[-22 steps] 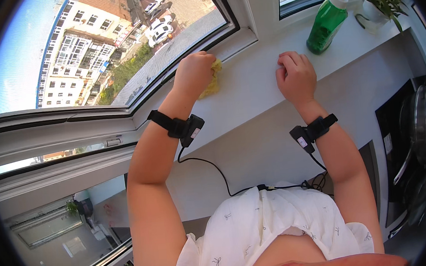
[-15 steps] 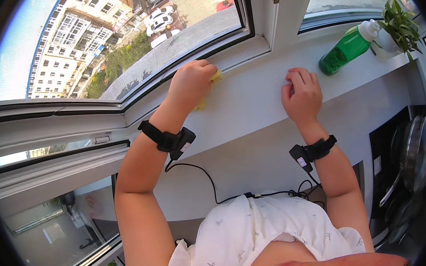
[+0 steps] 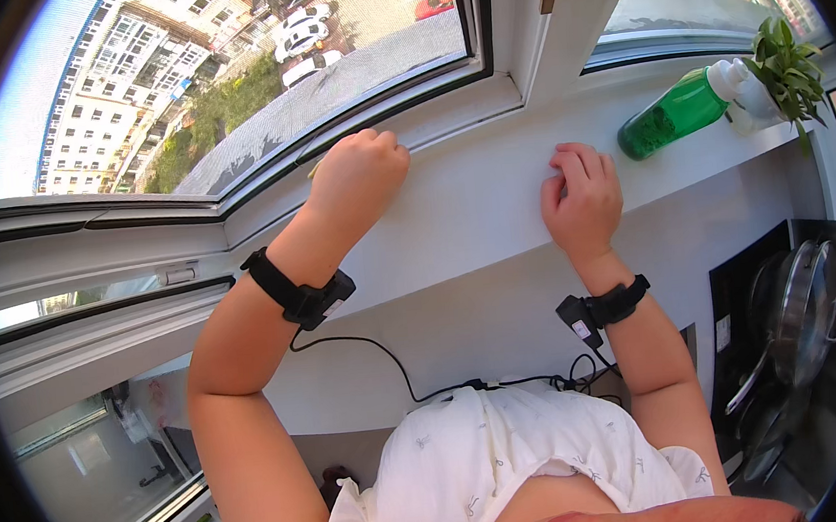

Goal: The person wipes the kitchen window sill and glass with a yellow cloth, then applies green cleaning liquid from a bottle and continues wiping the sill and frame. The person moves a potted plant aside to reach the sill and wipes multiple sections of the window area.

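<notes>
My left hand (image 3: 362, 175) is closed at the open window's lower frame, its wrist over the white sill (image 3: 462, 199). Only a small edge of a yellow cloth (image 3: 314, 170) shows past the hand; the rest is hidden beneath it. Further right, my right hand (image 3: 585, 199) rests on the sill with fingers loosely bent and the thumb apart, holding nothing. A green see-through bottle (image 3: 672, 115) with a white top leans or lies to the right of that hand, not touching it.
A leafy plant in a white pot (image 3: 757, 102) stands beyond the bottle. The window frame (image 3: 428, 135) borders the sill's far side. A lidded pan (image 3: 803, 314) sits on a black hob at lower right. Black cables (image 3: 386, 347) trail from both wristbands (image 3: 295, 292).
My left hand has shifted slightly left and turned over the yellow cloth, which now shows at the frame side. My right hand stays on the sill. The whole view has shifted a little.
</notes>
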Action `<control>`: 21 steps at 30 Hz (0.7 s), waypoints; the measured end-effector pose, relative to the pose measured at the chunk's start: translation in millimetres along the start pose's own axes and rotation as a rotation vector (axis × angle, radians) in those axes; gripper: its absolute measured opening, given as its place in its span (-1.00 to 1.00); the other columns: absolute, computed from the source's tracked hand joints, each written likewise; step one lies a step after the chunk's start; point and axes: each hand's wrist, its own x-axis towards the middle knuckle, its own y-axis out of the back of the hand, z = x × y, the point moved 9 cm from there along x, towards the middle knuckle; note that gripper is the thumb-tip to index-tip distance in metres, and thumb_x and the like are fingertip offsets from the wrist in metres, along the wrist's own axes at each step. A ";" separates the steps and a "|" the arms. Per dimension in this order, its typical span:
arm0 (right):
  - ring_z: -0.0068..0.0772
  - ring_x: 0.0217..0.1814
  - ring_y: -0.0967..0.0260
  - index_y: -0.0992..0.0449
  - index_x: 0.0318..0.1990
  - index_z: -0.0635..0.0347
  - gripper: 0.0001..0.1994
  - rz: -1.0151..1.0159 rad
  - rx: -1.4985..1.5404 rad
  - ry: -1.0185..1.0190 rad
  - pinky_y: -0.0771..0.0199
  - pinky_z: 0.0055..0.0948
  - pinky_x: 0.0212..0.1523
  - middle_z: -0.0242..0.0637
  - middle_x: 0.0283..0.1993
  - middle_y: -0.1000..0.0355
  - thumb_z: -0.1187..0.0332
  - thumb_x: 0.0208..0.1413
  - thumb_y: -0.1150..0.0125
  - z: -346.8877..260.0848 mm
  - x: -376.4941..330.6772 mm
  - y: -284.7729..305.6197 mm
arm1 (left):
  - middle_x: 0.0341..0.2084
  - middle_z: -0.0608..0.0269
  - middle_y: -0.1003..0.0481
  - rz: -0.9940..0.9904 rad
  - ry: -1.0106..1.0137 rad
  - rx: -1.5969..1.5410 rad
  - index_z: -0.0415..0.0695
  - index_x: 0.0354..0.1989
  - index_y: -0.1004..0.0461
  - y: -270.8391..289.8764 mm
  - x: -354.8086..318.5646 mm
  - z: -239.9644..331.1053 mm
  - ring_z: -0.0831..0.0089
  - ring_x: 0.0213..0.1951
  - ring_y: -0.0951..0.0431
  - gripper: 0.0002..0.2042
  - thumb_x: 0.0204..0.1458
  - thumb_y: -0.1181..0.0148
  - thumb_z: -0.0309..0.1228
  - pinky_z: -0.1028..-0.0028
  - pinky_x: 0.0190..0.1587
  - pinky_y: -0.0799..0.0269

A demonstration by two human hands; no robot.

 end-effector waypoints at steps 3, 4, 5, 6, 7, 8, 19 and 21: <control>-0.17 -0.23 -0.37 -0.49 -0.38 0.13 -0.87 -0.013 -0.009 -0.008 -0.44 -0.27 -0.25 -0.37 -0.17 -0.50 0.55 -0.15 -0.16 0.2 -0.7 -0.3 | -0.45 0.27 -0.49 0.050 0.010 -0.018 -0.09 -0.49 -0.53 1.0 43.7 21.5 0.33 -0.28 -0.57 -0.97 -0.11 -0.22 -0.51 0.44 -0.18 -0.52; -0.17 -0.23 -0.37 -0.49 -0.38 0.13 -0.87 -0.005 -0.004 -0.006 -0.44 -0.27 -0.25 -0.37 -0.17 -0.50 0.55 -0.15 -0.16 0.3 -0.2 1.0 | -0.42 0.25 -0.48 0.082 0.014 -0.064 -0.11 -0.47 -0.50 4.1 63.3 29.9 0.29 -0.24 -0.56 -0.97 -0.10 -0.20 -0.52 0.41 -0.16 -0.53; -0.17 -0.23 -0.37 -0.49 -0.38 0.13 -0.86 -0.006 0.002 -0.005 -0.44 -0.27 -0.25 -0.37 -0.18 -0.50 0.55 -0.15 -0.16 0.6 0.2 1.4 | -0.38 0.23 -0.50 0.043 0.064 -0.128 -0.12 -0.44 -0.52 0.8 86.5 35.0 0.28 -0.22 -0.58 -0.97 -0.08 -0.20 -0.51 0.41 -0.16 -0.53; -0.17 -0.23 -0.37 -0.49 -0.38 0.12 -0.86 -0.013 0.008 -0.003 -0.44 -0.27 -0.25 -0.37 -0.18 -0.50 0.55 -0.15 -0.16 0.7 0.4 1.6 | -0.35 0.22 -0.53 0.054 0.108 -0.191 -0.12 -0.42 -0.54 4.1 98.8 40.3 0.27 -0.19 -0.59 -0.96 -0.05 -0.20 -0.49 0.40 -0.15 -0.54; -0.17 -0.23 -0.37 -0.49 -0.38 0.12 -0.86 -0.018 0.004 -0.009 -0.44 -0.27 -0.25 -0.38 -0.17 -0.50 0.55 -0.15 -0.16 1.7 0.7 1.4 | -0.34 0.21 -0.54 0.034 0.118 -0.157 -0.12 -0.41 -0.55 4.8 101.7 44.6 0.27 -0.18 -0.59 -0.96 -0.05 -0.20 -0.49 0.40 -0.14 -0.54; -0.17 -0.23 -0.37 -0.50 -0.38 0.11 -0.86 -0.024 0.004 -0.010 -0.45 -0.27 -0.25 -0.39 -0.17 -0.50 0.55 -0.15 -0.16 2.1 0.4 1.3 | -0.33 0.20 -0.54 0.066 0.125 -0.116 -0.12 -0.40 -0.56 9.9 99.9 46.8 0.27 -0.17 -0.60 -0.95 -0.05 -0.20 -0.49 0.40 -0.13 -0.55; -0.19 -0.18 -0.39 -0.50 -0.36 0.08 -0.86 0.003 -0.006 -0.017 -0.46 -0.28 -0.22 -0.43 -0.15 -0.50 0.54 -0.10 -0.16 4.5 -4.6 -0.2 | -0.48 0.25 -0.44 -0.010 0.266 0.115 -0.10 -0.49 -0.48 -38.8 -134.2 -50.8 0.30 -0.32 -0.53 -0.94 -0.17 -0.22 -0.52 0.41 -0.18 -0.49; -0.20 -0.18 -0.39 -0.49 -0.36 0.08 -0.87 -0.012 -0.010 -0.018 -0.46 -0.28 -0.21 -0.43 -0.14 -0.50 0.55 -0.09 -0.15 3.9 -5.0 -1.9 | -0.49 0.24 -0.44 -0.064 0.330 0.133 -0.11 -0.49 -0.47 -40.0 -155.9 -62.0 0.29 -0.32 -0.53 -0.94 -0.16 -0.21 -0.53 0.39 -0.19 -0.50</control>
